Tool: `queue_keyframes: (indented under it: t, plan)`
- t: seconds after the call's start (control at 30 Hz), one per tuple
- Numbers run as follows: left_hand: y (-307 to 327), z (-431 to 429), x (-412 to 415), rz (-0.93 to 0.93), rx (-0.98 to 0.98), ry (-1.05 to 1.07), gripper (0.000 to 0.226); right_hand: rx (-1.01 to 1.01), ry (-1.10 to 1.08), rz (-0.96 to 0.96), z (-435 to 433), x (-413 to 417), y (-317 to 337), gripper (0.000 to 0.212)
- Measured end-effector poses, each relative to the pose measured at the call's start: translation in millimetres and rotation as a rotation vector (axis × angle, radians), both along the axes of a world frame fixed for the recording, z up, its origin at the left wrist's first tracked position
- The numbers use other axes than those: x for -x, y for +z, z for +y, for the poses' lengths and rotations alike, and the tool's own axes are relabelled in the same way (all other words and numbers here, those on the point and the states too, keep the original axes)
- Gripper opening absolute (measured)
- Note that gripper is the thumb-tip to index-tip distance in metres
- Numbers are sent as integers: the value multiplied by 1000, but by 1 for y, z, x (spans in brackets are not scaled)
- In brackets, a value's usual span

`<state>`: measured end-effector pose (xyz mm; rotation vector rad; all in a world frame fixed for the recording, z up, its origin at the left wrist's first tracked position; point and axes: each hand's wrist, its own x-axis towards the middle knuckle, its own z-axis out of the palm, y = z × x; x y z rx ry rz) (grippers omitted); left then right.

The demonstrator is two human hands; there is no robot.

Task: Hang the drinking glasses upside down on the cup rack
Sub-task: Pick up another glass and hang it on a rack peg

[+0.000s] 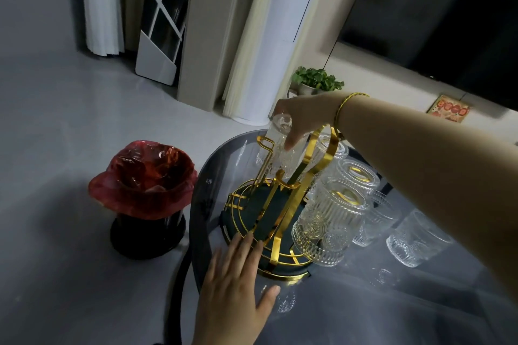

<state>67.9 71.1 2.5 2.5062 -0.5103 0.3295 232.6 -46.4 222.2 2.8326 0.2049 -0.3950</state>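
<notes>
A gold wire cup rack (283,204) with a dark round base stands on a glass table (392,302). My right hand (301,117) grips a ribbed drinking glass (283,145) upside down over a far prong of the rack. My left hand (238,277) lies flat with fingers spread against the rack's near rim. Three ribbed glasses hang upside down on the rack's right side, the nearest one (328,221) largest in view. Two more glasses (417,238) stand on the table to the right.
A black waste bin with a red bag (145,190) stands on the floor left of the table. A white cylindrical appliance (269,64) and a potted plant (316,80) are behind the table. A dark screen fills the upper right.
</notes>
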Motion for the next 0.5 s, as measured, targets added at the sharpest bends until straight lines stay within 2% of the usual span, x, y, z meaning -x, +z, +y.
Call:
queue_keyframes:
  t: [0.2, 0.37, 0.5]
  plan:
    - [-6, -1, -2, -95, -11, 29, 59, 47, 13, 25, -2, -3, -8, 87]
    - [-7, -3, -3, -107, -75, 29, 74, 33, 3, 18, -2, -4, -9, 87]
    - [-7, -1, -3, -112, -69, 15, 74, 23, 0, 12, -2, -5, -9, 85]
